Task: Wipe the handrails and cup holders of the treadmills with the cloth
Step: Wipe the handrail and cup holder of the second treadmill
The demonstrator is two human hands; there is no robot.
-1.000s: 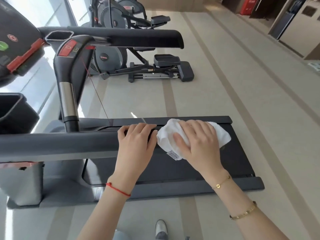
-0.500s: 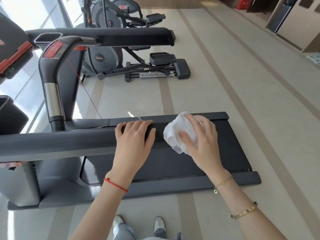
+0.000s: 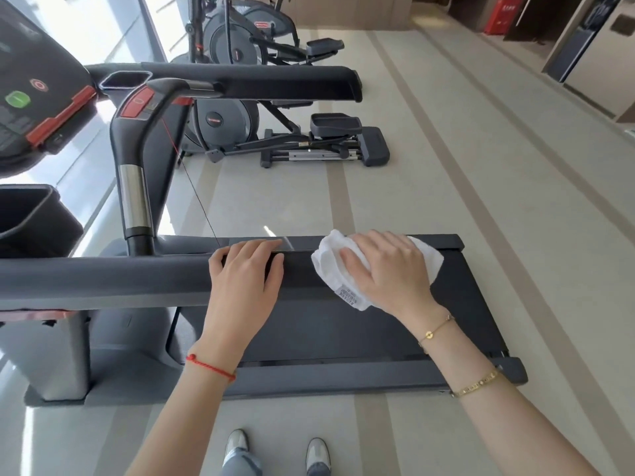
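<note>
My left hand (image 3: 245, 273) lies flat on the near dark grey padded handrail (image 3: 103, 280) of the treadmill, fingers straight and draped over its top edge, gripping nothing. My right hand (image 3: 391, 269) presses the bunched white cloth (image 3: 330, 266) onto the same handrail at its free end, just beside the left hand; fingers spread and slightly curved over the fabric, thumb against it. The cloth's small sewn label (image 3: 347, 293) hangs on the near side. The black treadmill belt (image 3: 343, 324) lies below both hands. The far dark handrail (image 3: 257, 82) runs parallel further off, with an open rectangular cup holder (image 3: 125, 80) at its left end. A second black cup holder (image 3: 31, 214) sits at the left edge, above the near rail. A thin red safety cord (image 3: 192, 187) drops from the curved centre grip (image 3: 137, 132). Grey elliptical trainers (image 3: 275, 132) stand on the beige floor behind. Red string bracelet (image 3: 211, 367) on left wrist, gold bracelets (image 3: 476, 384) on right.
</note>
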